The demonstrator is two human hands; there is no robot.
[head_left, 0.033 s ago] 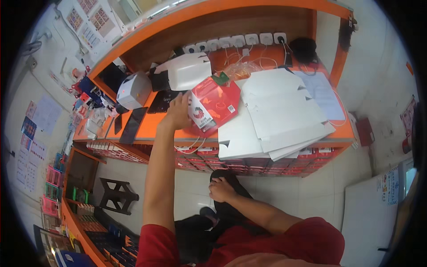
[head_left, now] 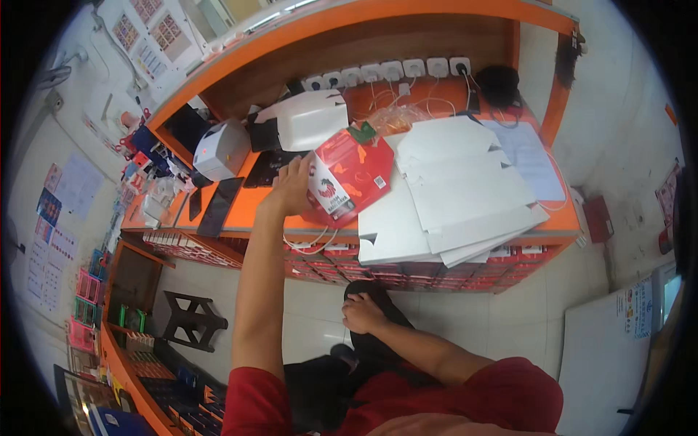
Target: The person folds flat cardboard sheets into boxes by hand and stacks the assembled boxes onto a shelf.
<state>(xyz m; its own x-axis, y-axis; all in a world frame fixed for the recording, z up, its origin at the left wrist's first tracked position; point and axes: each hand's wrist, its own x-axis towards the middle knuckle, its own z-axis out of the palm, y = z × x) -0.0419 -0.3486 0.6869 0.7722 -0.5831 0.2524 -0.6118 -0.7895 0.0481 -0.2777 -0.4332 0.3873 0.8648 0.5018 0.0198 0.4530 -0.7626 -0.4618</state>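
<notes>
At the desk's front edge, my left hand grips the left end of a red carton, its thumb side hidden from sight. The carton has a white printed panel, a green tip on top and a small square code. Its right side meets a stack of flat white cardboard blanks. My right hand lies on my dark-trousered knee below the desk, empty, with its fingers loosely bent over the cloth. A white sheet of folded card is behind the carton.
On the orange desk stand a white label printer, a black keyboard and a dark flat tablet-like slab. White plugs with cables line the back. Rows of red boxes fill the shelf underneath. A dark stool stands left.
The red carton has tilted slightly in my left hand, and the whole view has shifted a little. My right hand stays on the knee.
</notes>
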